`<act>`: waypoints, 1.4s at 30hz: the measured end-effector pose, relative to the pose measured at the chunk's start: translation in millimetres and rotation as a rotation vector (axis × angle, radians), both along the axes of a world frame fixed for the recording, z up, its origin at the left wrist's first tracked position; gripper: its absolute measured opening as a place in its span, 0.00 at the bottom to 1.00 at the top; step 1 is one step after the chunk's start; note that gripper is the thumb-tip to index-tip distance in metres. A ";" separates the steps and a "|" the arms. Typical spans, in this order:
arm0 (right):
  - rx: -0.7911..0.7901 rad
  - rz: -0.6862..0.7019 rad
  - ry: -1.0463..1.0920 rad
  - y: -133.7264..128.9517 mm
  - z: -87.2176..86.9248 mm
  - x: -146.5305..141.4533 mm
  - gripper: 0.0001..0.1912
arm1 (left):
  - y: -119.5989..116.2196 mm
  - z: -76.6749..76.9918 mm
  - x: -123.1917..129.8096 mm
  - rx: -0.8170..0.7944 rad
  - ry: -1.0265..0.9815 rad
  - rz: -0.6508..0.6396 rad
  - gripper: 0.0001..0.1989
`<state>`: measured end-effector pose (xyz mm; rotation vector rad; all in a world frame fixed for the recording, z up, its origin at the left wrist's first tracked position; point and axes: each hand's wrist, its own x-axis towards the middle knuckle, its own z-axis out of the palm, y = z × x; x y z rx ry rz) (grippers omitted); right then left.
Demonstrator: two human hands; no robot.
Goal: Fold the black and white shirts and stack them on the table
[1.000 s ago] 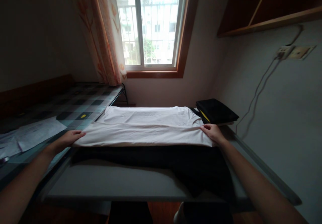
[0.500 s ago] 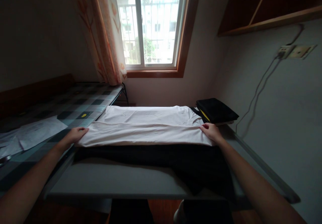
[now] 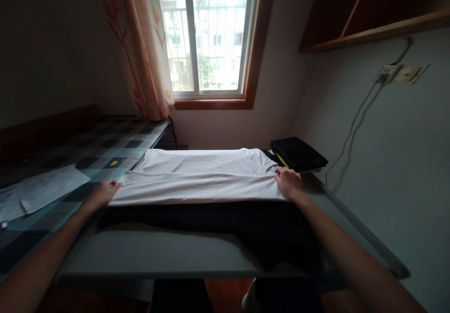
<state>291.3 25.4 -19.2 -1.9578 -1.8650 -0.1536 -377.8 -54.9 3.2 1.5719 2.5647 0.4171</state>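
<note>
A white garment [image 3: 197,187], probably a shirt, lies stretched across the table with its near part folded over toward the window. My left hand [image 3: 104,193] pinches the fold's left end. At the opposite end, my right hand [image 3: 288,181] is closed on the cloth's upper right corner. Dark cloth [image 3: 274,228] spreads out from under the white fabric, over the table's near side, and its shape is hard to make out in the low light.
The grey table [image 3: 161,252] meets the wall at right. Folded black clothes [image 3: 298,153] with a yellow strip sit at its back right corner. To the left, a bed with a checkered cover [image 3: 130,137] bears white papers [image 3: 52,187]. A cable [image 3: 342,139] hangs down the wall.
My right hand has shifted slightly up and inward along the cloth's right end. My left hand keeps its pinch. The whole view has turned a little.
</note>
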 end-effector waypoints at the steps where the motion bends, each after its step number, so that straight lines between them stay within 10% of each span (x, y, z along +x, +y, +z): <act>1: 0.060 0.019 -0.080 -4.4 2.0 -9.5 0.13 | -2.0 0.1 1.0 -0.039 0.047 0.006 0.17; 8: 0.041 0.496 -0.097 -23.6 -5.3 -92.2 0.25 | 3.5 2.4 62.8 0.297 0.299 -0.306 0.22; 15: -0.220 0.701 -0.232 -31.7 -14.8 -120.7 0.36 | 25.7 -35.0 138.0 0.166 0.248 -0.796 0.28; 30: -0.198 0.508 -0.286 -26.4 -32.0 1.8 0.34 | 17.7 -38.8 116.0 -0.065 0.269 -0.479 0.31; 42: -0.189 0.467 -0.296 -29.2 -32.6 6.0 0.33 | 14.9 -44.5 88.6 -0.078 0.334 -0.243 0.35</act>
